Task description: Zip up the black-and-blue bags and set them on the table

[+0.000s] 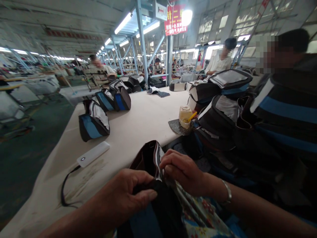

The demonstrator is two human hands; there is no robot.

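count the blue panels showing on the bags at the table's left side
3: a blue panel on the bag by the white device, then a light blue one and a darker one side by side behind it. More may be hidden farther back.

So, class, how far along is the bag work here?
Black fabric bags with blue bands stand on the cream table, possibly done. The left hand and right hand pinch an open black-and-blue bag. More dark bags, piled at right, may be left, or finished: unclear.

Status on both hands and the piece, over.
Left hand and right hand pinching open dark bag piece's edge. Glue-smeared pot beyond, not in the way.
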